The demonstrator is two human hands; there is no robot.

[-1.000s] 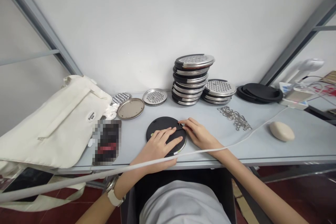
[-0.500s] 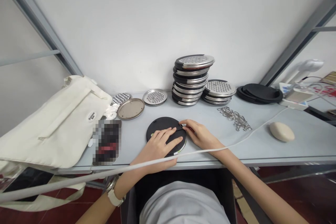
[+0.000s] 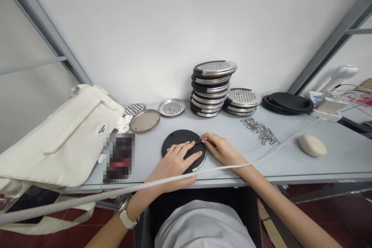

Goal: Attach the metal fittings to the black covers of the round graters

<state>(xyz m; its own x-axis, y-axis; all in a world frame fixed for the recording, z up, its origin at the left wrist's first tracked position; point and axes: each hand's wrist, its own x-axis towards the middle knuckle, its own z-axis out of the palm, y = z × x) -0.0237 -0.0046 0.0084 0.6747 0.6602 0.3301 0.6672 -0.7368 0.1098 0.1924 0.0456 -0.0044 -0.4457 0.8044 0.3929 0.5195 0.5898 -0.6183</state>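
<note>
A round black disc lies on the table in front of me, a bit of silver rim showing at its lower right. Flat across its lower half rests my left hand, fingers spread, pressing on the disc without gripping it. My right hand is at the disc's right edge, with thumb and index finger pinched together at a seam line. Whatever sits between those fingertips is too small to make out. To the right of this hand is a loose pile of small metal hooks or clips.
Behind stand a tall stack and a lower stack of round metal grater plates with black edges. Loose metal plates lie left, beside a cream bag. Black discs sit right, near a beige oval object. A white cable crosses in front.
My right fingertips have shifted very slightly at the disc's edge, and the small shiny bit that showed beside them is no longer visible. My left hand has stayed in place.
</note>
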